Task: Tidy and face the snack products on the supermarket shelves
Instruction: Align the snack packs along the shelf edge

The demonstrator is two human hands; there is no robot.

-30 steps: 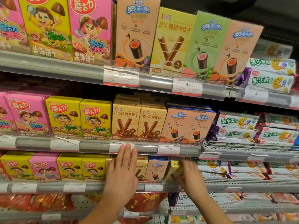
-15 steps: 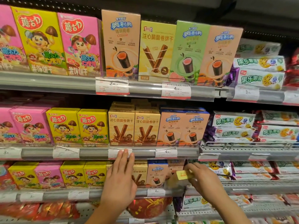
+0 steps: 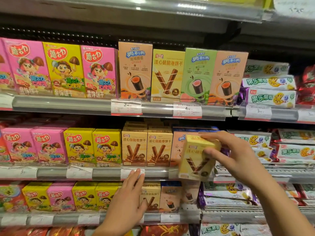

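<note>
Right hand (image 3: 238, 155) holds a pale yellow wafer-roll box (image 3: 196, 159) in the air in front of the middle shelf (image 3: 105, 173), its fingers (image 3: 211, 136) curled over the top of the box and the thumb pressed on its printed face. The box is tilted, its lower end near the front edge of that shelf and covering part of the peach-coloured boxes (image 3: 175, 147) behind it. Left hand (image 3: 127, 198) lies flat, fingers straight and close together, against the boxes on the lower shelf (image 3: 68, 218); its fingertips reach the price strip at the middle shelf's front edge. It grips nothing. On the middle shelf, two brown wafer-roll boxes (image 3: 146, 147) stand upright and face forward, just left of the held box. Yellow mushroom-biscuit boxes (image 3: 92, 147) and pink ones (image 3: 34, 145) stand in a row toward the shelf's left end. A taller yellow wafer-roll box (image 3: 167, 75) stands upright on the upper shelf (image 3: 68, 103). Motion blur softens the held box's print.
</note>
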